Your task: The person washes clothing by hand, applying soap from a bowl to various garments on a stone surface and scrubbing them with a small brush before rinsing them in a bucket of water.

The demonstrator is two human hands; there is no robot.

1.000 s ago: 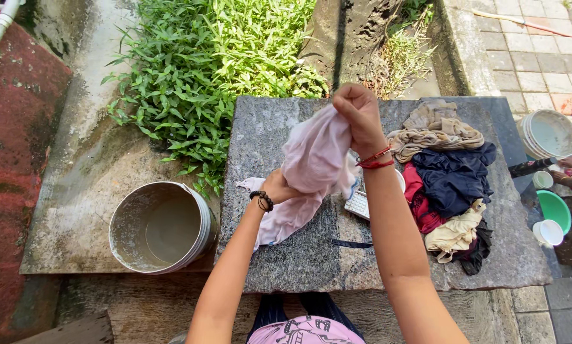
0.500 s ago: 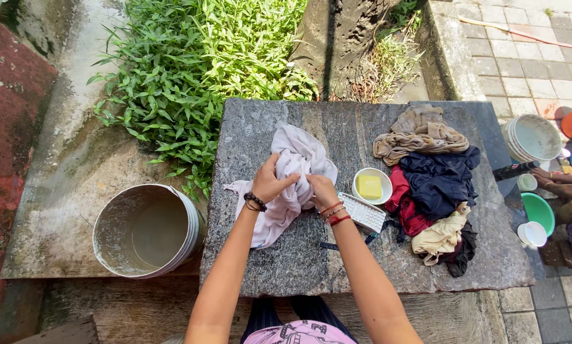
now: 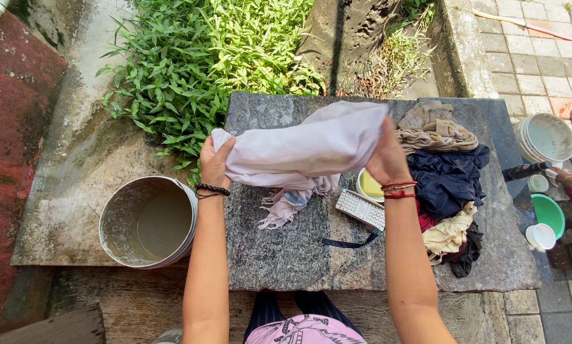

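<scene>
Pale cloth (image 3: 311, 146) pinched in both grips above slab (image 3: 298, 255), bucket (image 3: 149, 222) alongside.

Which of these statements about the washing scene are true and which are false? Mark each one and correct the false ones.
1. Both hands hold the pale pink cloth stretched out above the stone slab. True: the left hand grips one end and the right hand the other.
2. The bucket stands on the slab. False: it stands on the ground to the left of the slab.
3. A white scrubbing brush lies on the slab. True.
4. The pile of clothes lies in the bucket. False: it lies on the right part of the slab.
5. Green plants grow beyond the slab. True.
</scene>
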